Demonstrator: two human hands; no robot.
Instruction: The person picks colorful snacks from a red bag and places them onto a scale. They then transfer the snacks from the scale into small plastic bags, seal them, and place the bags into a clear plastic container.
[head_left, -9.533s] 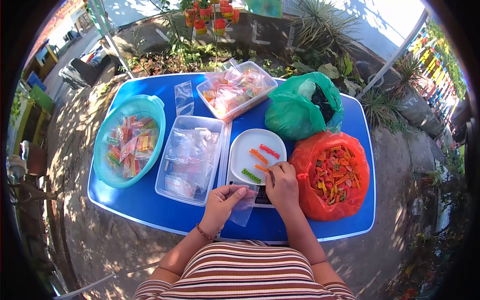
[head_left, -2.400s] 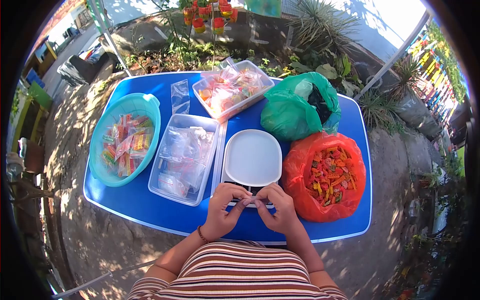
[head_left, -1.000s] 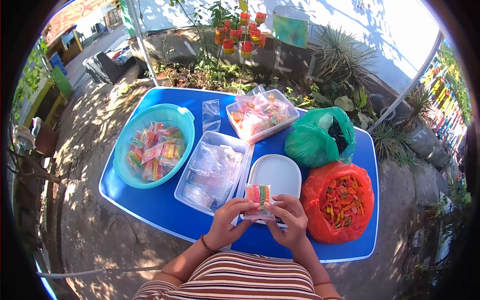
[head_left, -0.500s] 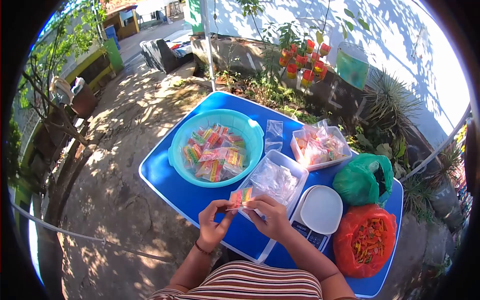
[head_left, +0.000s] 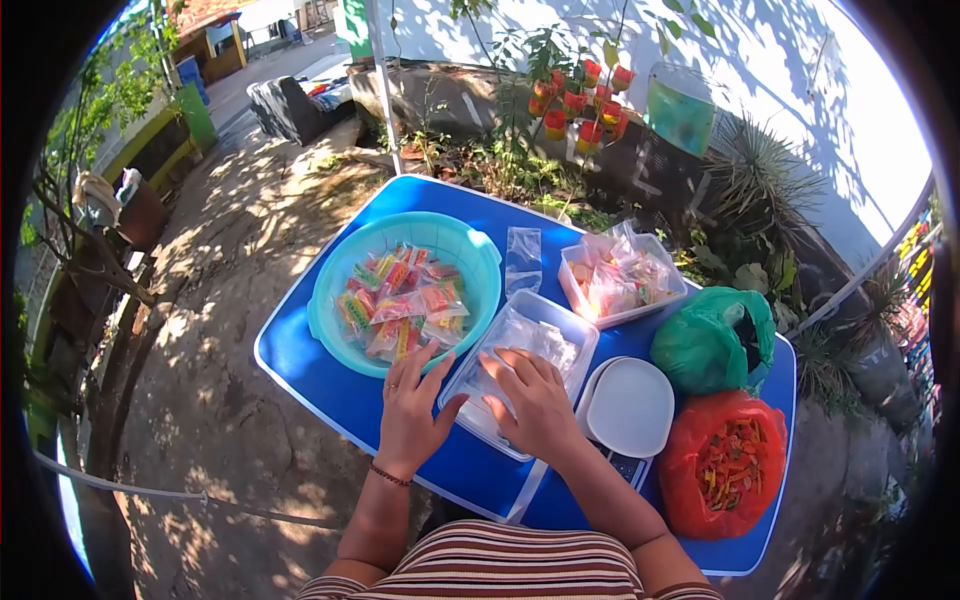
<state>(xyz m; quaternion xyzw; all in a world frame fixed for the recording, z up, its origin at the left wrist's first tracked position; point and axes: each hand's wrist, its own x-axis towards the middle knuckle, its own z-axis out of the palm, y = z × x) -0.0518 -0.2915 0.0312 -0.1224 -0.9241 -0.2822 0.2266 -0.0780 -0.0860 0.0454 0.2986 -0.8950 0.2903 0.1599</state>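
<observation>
My left hand (head_left: pixel 415 405) is at the near rim of the turquoise basin (head_left: pixel 325 345), fingers spread, nothing visible in it. Inside the basin lie several small clear packets (head_left: pixel 405 300) with red, yellow and green contents. Over the near part of a white rectangular tub (head_left: pixel 590 345) is my right hand (head_left: pixel 530 395), its fingers apart and holding nothing that I can see. Clear plastic bags (head_left: pixel 520 335) fill the tub, partly covered by that hand. A flat empty bag (head_left: pixel 523 260) lies on the blue table (head_left: pixel 300 350) between the basin and a second container.
A second white container (head_left: pixel 625 315) holds filled bags. A kitchen scale (head_left: pixel 628 470) with a white tray (head_left: pixel 630 407) stands right of the tub. Farther right are a green plastic bag (head_left: pixel 705 345) and a red bag (head_left: pixel 690 480) of orange and yellow strips.
The small packet that both hands held is no longer between them. My hands have moved apart, with the fingers opened, and the whole view has shifted slightly.
</observation>
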